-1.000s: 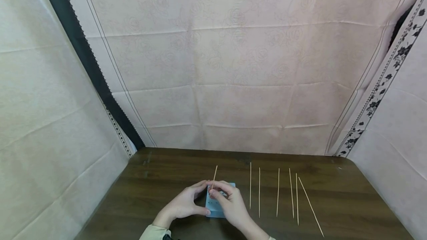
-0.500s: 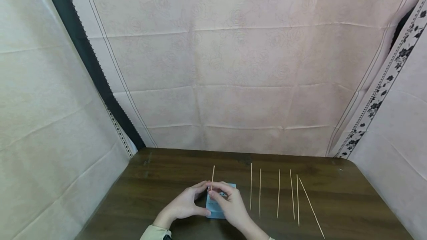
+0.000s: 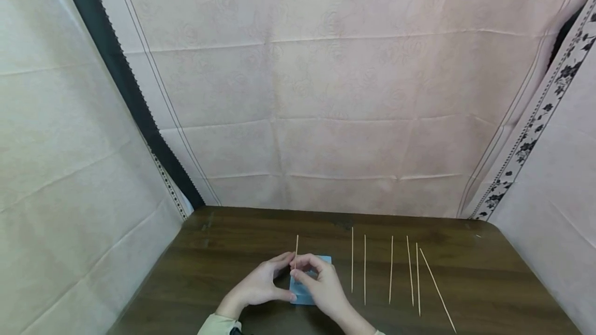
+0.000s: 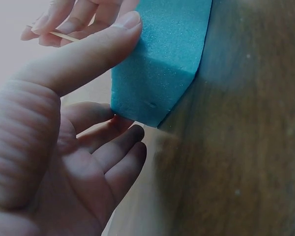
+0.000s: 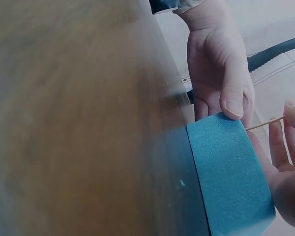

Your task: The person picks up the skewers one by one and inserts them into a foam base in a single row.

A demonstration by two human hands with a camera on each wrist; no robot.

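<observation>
A light blue foam block point(image 3: 303, 299) with small holes in its top sits on the table, partly covered by both hands. My left hand point(image 3: 261, 284) grips its left end, the thumb point(image 4: 125, 24) on the near face and the fingers round the far side. My right hand point(image 3: 323, 286) pinches a thin wooden stick point(image 3: 297, 244) between thumb and fingertips, over the block's left part. The stick stands nearly upright. In the right wrist view its lower end meets the block's point(image 5: 231, 172) top edge beside the left thumb.
Several more thin wooden sticks point(image 3: 391, 270) lie spaced apart on the dark wooden table point(image 3: 233, 237), right of the block; the rightmost one point(image 3: 437, 289) lies slanted. Pale cloth point(image 3: 326, 92) hangs behind the table and along both sides.
The stick in my right hand has tipped from a rightward lean to nearly upright, and its top is slightly lower. My left hand keeps its grip on the block.
</observation>
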